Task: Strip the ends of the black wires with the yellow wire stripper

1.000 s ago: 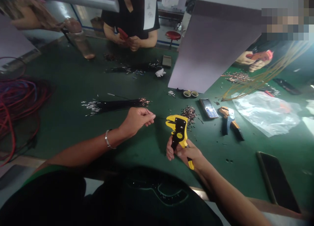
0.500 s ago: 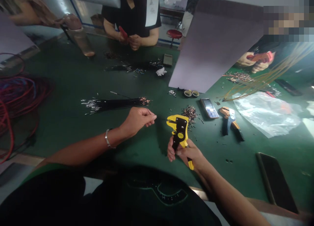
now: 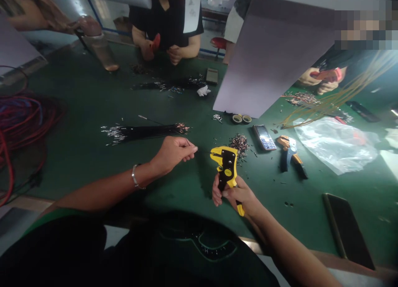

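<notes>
My left hand (image 3: pixel 174 153) pinches a thin black wire (image 3: pixel 203 150), whose end points right toward the jaws of a wire stripper (image 3: pixel 228 162). Whether the tip lies inside the jaws is too small to tell. My right hand (image 3: pixel 238 193) is wrapped round the stripper's yellow and black handles, its head tilted up and left. Just behind my left hand lies a bundle of black wires (image 3: pixel 149 131) with stripped ends, silvery on the left and coppery on the right. A pile of small cut-off bits (image 3: pixel 239 142) sits directly behind the stripper's head.
Right of the pile lie a keypad phone (image 3: pixel 264 137), a second, orange and blue stripper (image 3: pixel 291 154), a clear plastic bag (image 3: pixel 338 144) and a dark smartphone (image 3: pixel 348 229). A grey-white panel (image 3: pixel 270 54) stands beyond. Red cable coils (image 3: pixel 21 125) fill the left. Co-workers hold red tools.
My hands, the wire and the stripper keep nearly the same positions; the view shifts slightly. Across the table, a co-worker's hand with the red tool has moved away from the other hand.
</notes>
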Available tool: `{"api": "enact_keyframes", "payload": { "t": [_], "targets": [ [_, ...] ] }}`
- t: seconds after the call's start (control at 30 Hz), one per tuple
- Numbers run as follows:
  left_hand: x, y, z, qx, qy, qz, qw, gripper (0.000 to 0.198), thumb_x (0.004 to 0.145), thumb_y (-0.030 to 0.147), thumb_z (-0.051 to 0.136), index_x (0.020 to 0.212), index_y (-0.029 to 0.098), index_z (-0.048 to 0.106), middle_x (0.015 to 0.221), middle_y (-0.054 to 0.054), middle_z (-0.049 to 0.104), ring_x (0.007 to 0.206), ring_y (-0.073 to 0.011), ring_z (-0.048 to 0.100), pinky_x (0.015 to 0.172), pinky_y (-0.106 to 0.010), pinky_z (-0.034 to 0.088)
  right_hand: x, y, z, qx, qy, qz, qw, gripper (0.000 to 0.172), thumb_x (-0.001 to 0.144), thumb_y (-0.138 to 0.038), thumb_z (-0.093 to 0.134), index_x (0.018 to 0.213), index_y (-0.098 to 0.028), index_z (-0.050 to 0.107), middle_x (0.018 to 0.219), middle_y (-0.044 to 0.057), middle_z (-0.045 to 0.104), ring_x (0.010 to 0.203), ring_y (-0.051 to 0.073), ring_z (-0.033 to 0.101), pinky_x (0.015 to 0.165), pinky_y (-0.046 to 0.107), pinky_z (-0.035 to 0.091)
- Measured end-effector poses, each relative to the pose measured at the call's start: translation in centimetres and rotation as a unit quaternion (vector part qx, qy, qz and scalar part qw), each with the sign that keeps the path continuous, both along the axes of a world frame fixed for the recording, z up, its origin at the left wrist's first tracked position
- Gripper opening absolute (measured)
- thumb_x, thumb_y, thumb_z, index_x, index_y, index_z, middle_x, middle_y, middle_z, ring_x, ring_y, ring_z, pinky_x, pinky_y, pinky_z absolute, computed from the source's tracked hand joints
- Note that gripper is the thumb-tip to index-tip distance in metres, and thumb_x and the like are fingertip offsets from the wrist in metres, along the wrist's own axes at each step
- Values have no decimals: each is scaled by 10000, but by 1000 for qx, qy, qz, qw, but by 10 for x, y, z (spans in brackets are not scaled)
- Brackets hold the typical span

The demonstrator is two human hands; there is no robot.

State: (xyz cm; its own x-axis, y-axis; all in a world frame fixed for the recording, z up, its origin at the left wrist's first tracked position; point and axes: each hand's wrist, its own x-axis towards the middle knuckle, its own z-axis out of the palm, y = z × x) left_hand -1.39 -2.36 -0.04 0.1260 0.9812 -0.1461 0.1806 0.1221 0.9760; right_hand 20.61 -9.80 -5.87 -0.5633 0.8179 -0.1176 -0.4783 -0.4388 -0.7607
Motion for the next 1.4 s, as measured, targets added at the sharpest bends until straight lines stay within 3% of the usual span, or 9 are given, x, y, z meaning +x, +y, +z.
{"api": "enact_keyframes", "payload": {
  "t": [0.8,1.1,1.4],
  "targets": [
    [2,4,0,-23,-27,-3,999,147,693,237,712,594,145,653,531,-17,626,458,-86,527,481,-236,441,-3,-6,3,-50,-25,-33,998,157,625,-68,654,753,-146,606,556,-29,570,402,87,461,380,234,396],
    [0,10,-10,-33,-41,-13,999,190,696,276,737,594,138,658,578,-29,645,499,-94,545,512,-236,439,-8,-5,-1,-62,-51,-67,995,184,591,-68,610,745,-156,564,548,-34,559,388,72,429,365,217,375],
    [0,16,-10,-120,-60,-35,990,219,689,317,756,669,117,669,627,-44,652,532,-100,560,519,-229,442,-8,-1,7,-63,-76,-51,994,194,573,-80,585,731,-172,519,478,-73,498,364,63,410,358,200,360]
  ]
}}
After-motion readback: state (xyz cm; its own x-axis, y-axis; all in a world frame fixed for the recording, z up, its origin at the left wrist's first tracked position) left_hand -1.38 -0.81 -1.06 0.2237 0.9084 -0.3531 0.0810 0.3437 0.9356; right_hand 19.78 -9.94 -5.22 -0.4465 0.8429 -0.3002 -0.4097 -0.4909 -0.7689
